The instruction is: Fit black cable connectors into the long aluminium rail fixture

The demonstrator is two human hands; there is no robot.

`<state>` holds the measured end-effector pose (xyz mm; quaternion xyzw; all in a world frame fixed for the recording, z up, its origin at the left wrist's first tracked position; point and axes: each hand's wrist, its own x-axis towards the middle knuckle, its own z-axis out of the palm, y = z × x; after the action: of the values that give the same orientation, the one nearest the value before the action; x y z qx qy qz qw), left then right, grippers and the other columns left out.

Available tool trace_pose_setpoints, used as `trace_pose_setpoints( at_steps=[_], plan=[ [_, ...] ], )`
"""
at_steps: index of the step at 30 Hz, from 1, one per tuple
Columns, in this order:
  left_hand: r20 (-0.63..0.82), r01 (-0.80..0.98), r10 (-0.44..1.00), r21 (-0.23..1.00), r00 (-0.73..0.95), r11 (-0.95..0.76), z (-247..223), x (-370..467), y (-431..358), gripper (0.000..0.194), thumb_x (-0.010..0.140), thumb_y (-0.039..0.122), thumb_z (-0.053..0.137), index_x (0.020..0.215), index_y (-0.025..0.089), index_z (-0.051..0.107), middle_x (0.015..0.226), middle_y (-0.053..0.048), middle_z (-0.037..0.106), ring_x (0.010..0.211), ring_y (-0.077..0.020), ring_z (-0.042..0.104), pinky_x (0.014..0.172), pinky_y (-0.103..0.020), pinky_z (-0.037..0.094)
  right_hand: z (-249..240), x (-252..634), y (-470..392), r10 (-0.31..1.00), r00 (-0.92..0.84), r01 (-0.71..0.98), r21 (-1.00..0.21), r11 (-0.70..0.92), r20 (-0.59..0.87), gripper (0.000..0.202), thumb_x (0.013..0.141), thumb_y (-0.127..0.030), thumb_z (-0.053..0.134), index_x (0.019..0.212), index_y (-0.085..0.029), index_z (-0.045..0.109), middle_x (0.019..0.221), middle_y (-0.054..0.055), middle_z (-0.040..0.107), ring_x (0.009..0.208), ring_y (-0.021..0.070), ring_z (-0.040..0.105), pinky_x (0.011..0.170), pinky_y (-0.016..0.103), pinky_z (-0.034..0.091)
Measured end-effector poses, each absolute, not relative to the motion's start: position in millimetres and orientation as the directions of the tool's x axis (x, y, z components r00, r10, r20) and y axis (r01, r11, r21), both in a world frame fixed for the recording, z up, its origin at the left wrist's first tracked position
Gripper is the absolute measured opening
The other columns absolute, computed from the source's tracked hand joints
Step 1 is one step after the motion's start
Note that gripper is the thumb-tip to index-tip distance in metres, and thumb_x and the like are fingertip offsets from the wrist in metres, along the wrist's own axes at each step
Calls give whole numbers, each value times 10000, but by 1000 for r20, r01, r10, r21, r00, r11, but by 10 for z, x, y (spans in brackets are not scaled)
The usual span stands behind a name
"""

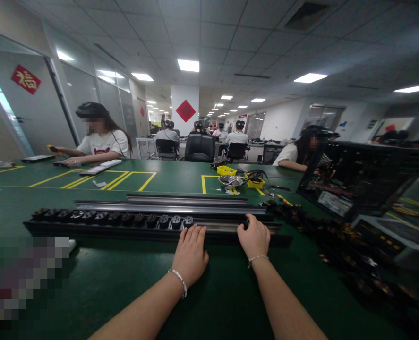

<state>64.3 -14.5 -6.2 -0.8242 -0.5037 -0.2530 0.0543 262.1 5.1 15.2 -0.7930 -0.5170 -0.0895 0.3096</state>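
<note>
While two bare hands work over it, the long black rail (219,237) lies across the near half of the green tabletop (124,293), its long axis running left to right. Round black pieces (138,220) stand in a row along it from the left end to past the middle; the right stretch is bare. Two more rails (170,208) lie just beyond, nearly parallel. A heap of dark parts (368,278) crowds the right side, near an open black case (358,177); farther off sit a metal bowl (224,183) and a yellow box (226,173). Both forearms reach forward from the near side, palms down. The left hand (190,252) rests its fingers on the rail's near edge beside the last piece; I cannot tell whether they grip. The right hand (258,238) pinches a small black piece (246,224) between thumb and forefinger above the bare stretch.
</note>
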Motion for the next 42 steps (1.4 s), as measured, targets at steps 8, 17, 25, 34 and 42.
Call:
trace_pose_setpoints(
  at_steps=[8, 17, 25, 34, 42],
  plan=[
    [473, 856, 801, 165, 367, -490, -71, 637, -147, 575, 734, 181, 470, 1306, 153, 421, 1320, -88, 490, 1284, -223, 344, 1114, -423, 170, 136, 2636, 48, 747, 464, 871, -399, -286, 476, 381, 753, -243, 454, 1114, -166, 545, 1043, 85, 647, 1068, 222, 522, 975, 365, 264],
    [465, 859, 806, 164, 367, -486, -64, 636, -147, 563, 746, 195, 471, 1305, 144, 422, 1318, -88, 492, 1281, -225, 348, 1116, -420, 168, 163, 2682, 37, 752, 489, 856, -406, -319, 441, 409, 752, -242, 445, 1145, -170, 530, 1015, 96, 646, 1033, 217, 537, 974, 368, 263],
    [472, 860, 803, 162, 363, -484, -71, 639, -142, 567, 742, 190, 486, 1304, 153, 425, 1319, -87, 493, 1283, -220, 346, 1118, -411, 171, 173, 2708, 18, 747, 491, 857, -401, -323, 448, 399, 750, -248, 435, 1127, -166, 540, 1029, 94, 644, 1055, 222, 525, 986, 377, 252],
    [466, 862, 806, 161, 364, -482, -71, 644, -143, 580, 741, 205, 493, 1314, 150, 418, 1318, -95, 496, 1280, -228, 355, 1117, -419, 175, 159, 2739, 17, 721, 508, 852, -400, -338, 472, 392, 749, -267, 447, 1112, -164, 551, 1025, 101, 646, 1041, 227, 531, 988, 393, 259],
    [467, 861, 804, 156, 368, -485, -72, 640, -141, 577, 747, 202, 494, 1316, 152, 412, 1324, -93, 489, 1286, -226, 346, 1119, -416, 165, 146, 2791, 15, 716, 521, 843, -408, -349, 465, 406, 757, -263, 424, 1133, -168, 544, 1019, 95, 648, 1029, 220, 535, 991, 397, 259]
  ],
)
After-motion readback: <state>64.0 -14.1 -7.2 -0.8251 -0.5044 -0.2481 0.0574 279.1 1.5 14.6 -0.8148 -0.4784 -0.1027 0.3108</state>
